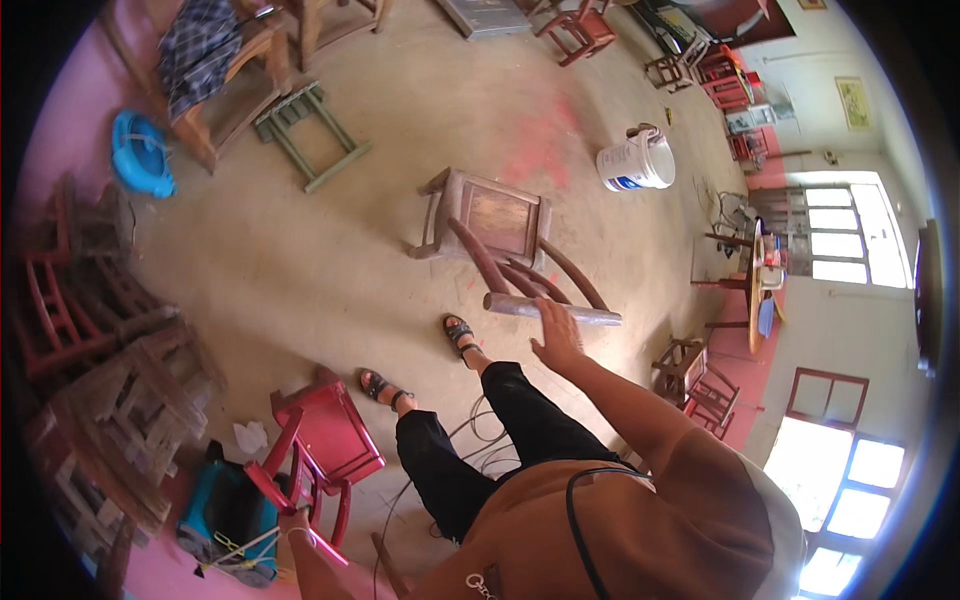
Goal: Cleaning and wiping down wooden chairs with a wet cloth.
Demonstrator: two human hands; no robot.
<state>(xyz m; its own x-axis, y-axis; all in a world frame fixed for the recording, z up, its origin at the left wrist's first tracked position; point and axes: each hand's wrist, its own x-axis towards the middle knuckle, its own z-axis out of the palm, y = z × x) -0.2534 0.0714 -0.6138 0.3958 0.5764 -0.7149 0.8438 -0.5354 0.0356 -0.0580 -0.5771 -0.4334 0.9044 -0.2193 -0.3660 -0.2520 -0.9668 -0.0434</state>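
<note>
On the left, my left hand (295, 519) grips the back of a glossy red wooden chair (330, 431), which stands tilted close to my leg. My right hand (559, 337) reaches forward to a worn brown wooden chair (501, 217). Its fingertips touch the top rail of the backrest (517, 306), while the thumb is spread away from the wood. That chair's seat is scuffed and patchy, with curved back slats.
A white plastic bucket (636, 162) stands beyond the brown chair. A green stool (311, 135) lies on its side near a seated person's leg (196, 135) and a blue basin (142, 154). Old chairs (112, 390) crowd the left; a teal machine (225, 517) and cables (480, 435) lie near me.
</note>
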